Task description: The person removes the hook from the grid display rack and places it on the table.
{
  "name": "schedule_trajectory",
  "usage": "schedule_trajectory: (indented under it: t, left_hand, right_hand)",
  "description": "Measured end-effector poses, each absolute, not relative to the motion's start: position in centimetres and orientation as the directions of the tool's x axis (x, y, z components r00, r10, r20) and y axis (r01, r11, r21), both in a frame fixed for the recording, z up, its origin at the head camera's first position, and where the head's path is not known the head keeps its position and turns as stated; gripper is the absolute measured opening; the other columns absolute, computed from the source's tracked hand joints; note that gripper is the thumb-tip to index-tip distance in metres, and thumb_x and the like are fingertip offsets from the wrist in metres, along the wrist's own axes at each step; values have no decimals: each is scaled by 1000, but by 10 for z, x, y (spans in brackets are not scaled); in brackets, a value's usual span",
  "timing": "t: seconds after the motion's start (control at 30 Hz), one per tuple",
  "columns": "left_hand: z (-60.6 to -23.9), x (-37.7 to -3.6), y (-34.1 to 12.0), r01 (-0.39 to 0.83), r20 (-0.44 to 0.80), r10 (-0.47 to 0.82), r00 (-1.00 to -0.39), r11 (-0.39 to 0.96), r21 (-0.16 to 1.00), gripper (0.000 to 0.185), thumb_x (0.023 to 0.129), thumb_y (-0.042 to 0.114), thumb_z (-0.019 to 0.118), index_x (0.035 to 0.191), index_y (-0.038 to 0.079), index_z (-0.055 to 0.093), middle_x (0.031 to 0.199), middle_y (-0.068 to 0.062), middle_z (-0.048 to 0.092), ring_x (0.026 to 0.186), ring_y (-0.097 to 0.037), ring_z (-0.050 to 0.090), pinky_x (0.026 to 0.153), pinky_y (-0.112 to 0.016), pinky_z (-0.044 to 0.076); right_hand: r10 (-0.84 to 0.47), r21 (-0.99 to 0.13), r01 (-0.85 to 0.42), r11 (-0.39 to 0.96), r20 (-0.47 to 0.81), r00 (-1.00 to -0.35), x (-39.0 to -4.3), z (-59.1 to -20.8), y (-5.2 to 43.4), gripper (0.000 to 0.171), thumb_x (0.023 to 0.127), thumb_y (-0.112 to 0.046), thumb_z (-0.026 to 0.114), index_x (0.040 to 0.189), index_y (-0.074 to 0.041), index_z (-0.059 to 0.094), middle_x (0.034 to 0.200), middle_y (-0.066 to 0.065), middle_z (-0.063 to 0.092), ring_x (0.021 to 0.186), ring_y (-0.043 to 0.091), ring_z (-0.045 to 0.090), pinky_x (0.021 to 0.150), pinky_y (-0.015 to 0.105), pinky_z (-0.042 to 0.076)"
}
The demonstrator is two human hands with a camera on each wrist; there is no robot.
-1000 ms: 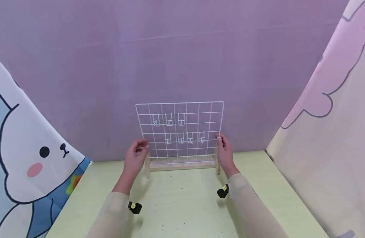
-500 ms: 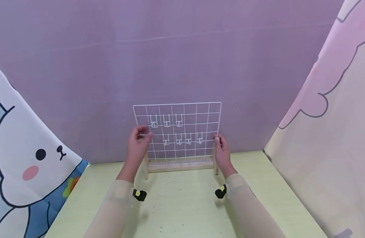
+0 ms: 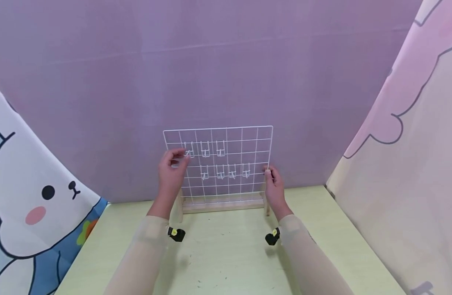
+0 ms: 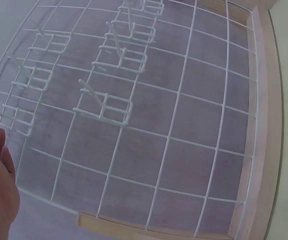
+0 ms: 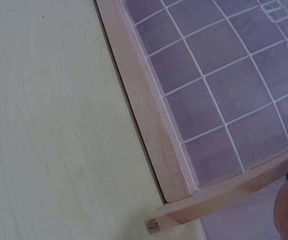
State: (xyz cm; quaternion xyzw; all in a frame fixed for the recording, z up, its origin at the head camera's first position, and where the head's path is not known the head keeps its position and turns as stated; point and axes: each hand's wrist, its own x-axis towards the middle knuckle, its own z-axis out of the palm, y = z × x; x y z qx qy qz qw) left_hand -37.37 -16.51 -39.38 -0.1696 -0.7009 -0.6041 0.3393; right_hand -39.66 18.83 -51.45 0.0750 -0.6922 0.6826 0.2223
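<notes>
A white wire grid panel [image 3: 249, 140] stands upright in a pale wooden stand [image 3: 223, 208], with several white wire hooks [image 4: 106, 107] hung on it in two rows. My left hand [image 3: 170, 174] is at the leftmost upper hook [image 4: 17, 118], thumb and bent fingers at its prong; I cannot tell whether they pinch it. In the left wrist view its fingertips are partly cut off by the frame edge. My right hand [image 3: 275, 189] grips the right post of the stand, thumb in front and fingers behind. Only part of it shows in the right wrist view, beside the wooden side piece [image 5: 234, 195].
The rack sits near the back of a light yellow-green table [image 3: 218, 250], close to a purple backdrop [image 3: 218, 82]. Printed cloths hang left and right, one with a rabbit [image 3: 23, 196]. Small dark specks lie on the tabletop in front of the stand.
My left hand has risen along the panel's left edge, from the post's top to the leftmost upper hook. My right hand keeps its grip on the right post.
</notes>
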Motion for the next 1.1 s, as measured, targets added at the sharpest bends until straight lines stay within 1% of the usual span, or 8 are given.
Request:
schedule_trajectory:
  t: [0.23,0.4,0.5,0.7,0.77,0.87,0.97,1.1]
  left_hand:
    - [-395,-376,-162,658,694,-219,-686,220,720,13,98,0,82,111,-1,80,107,-13,70,97,-13,62,88,-28,50]
    - [-398,-377,-161,676,708,-247,-662,213,706,10,97,0,83,107,-1,82,103,-15,71,93,-12,62,84,-25,50]
    - [-398,-377,-159,685,714,-269,-646,207,698,10,96,-3,84,105,-3,82,103,-20,72,91,-10,62,82,-24,50]
    - [-389,-369,-153,714,748,-292,-596,234,660,9,93,-11,83,102,-11,80,101,-30,72,89,-11,60,84,-26,48]
    - [-383,-362,-150,733,768,-292,-570,242,636,9,92,-13,82,100,-13,79,99,-32,71,89,-13,60,85,-28,47]
    - [-373,-353,-147,751,789,-291,-540,257,609,8,91,-16,82,98,-15,78,96,-33,71,89,-12,61,86,-26,46]
    - [-367,-348,-146,756,798,-294,-526,268,597,8,90,-16,82,97,-15,78,96,-32,71,89,-11,61,86,-25,46]
    - [-360,-348,-146,753,794,-308,-525,268,601,8,91,-14,83,98,-14,79,97,-32,72,89,-10,61,85,-26,46]
  right_hand:
    - [202,-907,-413,77,420,-885,-393,-515,191,41,120,-33,50,147,-5,63,155,13,62,149,33,51,128,54,36]
    - [212,-906,-417,76,424,-881,-392,-513,192,40,118,-33,55,146,-5,65,152,12,65,144,34,55,124,53,41]
    - [212,-901,-425,84,433,-876,-394,-512,193,39,118,-30,57,145,-4,67,151,13,67,140,33,58,120,47,46]
    - [223,-902,-422,92,431,-874,-392,-510,194,38,116,-28,62,147,-8,69,150,8,69,136,29,62,104,24,52]
    - [220,-899,-430,82,437,-872,-392,-510,195,39,115,-27,64,148,-6,69,150,10,69,135,33,62,98,20,53]
    - [218,-897,-435,83,442,-870,-392,-510,196,39,115,-25,64,148,-4,69,150,14,69,135,38,63,93,21,56]
    - [219,-900,-427,90,436,-873,-391,-509,197,40,115,-24,64,149,-2,67,151,16,67,137,39,62,94,19,56]
    - [223,-902,-419,105,431,-874,-391,-508,198,40,115,-23,63,149,-3,67,151,14,68,137,34,62,98,17,54]
